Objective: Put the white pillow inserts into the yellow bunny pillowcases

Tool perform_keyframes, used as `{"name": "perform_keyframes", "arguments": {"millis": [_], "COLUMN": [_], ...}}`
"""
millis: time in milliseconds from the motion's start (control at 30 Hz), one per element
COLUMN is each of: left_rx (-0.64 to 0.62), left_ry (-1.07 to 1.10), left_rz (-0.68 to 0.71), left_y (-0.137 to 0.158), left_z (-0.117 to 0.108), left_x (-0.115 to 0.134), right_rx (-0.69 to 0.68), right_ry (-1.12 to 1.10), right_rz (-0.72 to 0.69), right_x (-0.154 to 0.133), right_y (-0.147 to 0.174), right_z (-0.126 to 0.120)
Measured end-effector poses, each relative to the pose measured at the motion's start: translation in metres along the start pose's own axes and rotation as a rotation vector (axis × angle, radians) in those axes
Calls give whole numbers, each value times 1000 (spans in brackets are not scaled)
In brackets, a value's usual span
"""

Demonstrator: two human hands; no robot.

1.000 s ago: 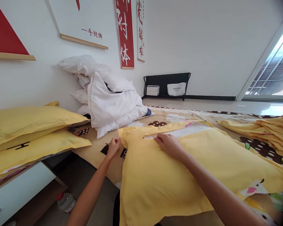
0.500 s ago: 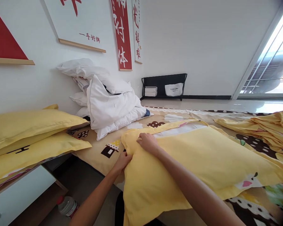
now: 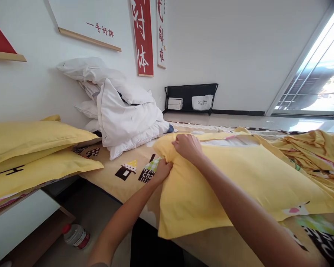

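Observation:
A yellow pillowcase lies across the bed in front of me, with white pillow fabric showing through the opening along its far side. My left hand grips its left edge, fingers closed on the cloth. Just beyond, my right hand is closed on the far left corner, bunching the cloth there. The fingertips of both hands are partly hidden by fabric. A pink and white print marks the near right part of the case.
White pillows are heaped against the wall. Yellow pillows lie stacked at left above a cabinet. A bottle stands on the floor. Crumpled yellow cloth lies at right on the patterned bed sheet. A black rack stands behind.
Both hands, still gripping, have moved right and away from me, pulling the pillowcase's left end along. More of the printed sheet shows at left. The view has shifted slightly.

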State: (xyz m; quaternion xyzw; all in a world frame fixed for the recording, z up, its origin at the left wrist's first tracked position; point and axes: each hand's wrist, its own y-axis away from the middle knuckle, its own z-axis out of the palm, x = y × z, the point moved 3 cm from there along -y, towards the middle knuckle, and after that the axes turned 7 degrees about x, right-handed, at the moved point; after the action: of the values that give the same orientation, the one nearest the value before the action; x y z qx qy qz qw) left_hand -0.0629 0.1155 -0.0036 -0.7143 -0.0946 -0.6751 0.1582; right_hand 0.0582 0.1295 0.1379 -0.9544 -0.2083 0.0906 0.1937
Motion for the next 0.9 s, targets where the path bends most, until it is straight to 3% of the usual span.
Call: {"name": "perform_keyframes", "arguments": {"millis": [100,200,367,533,733,900], "left_rx": [-82,-132,-123,-87,-17,-135], "left_ry": [-224,-394,-637,-812,-946,-945], "left_rz": [-73,-128,-82,63,225,307], "left_y": [7,14,16,20,29,26], "left_z": [-17,-36,-43,-40,-44,-36], "left_x": [-19,-36,-36,-25,-29,-42], "right_rx": [-113,-103,2,-122,-180,-205], "right_ry": [11,12,28,-32,-74,-98], "right_rz": [-11,-95,-341,-601,-655,-673], "right_x": [28,34,11,-8,-13,-11], "right_y": [4,12,30,56,61,62], "right_z": [45,71,71,82,100,102]}}
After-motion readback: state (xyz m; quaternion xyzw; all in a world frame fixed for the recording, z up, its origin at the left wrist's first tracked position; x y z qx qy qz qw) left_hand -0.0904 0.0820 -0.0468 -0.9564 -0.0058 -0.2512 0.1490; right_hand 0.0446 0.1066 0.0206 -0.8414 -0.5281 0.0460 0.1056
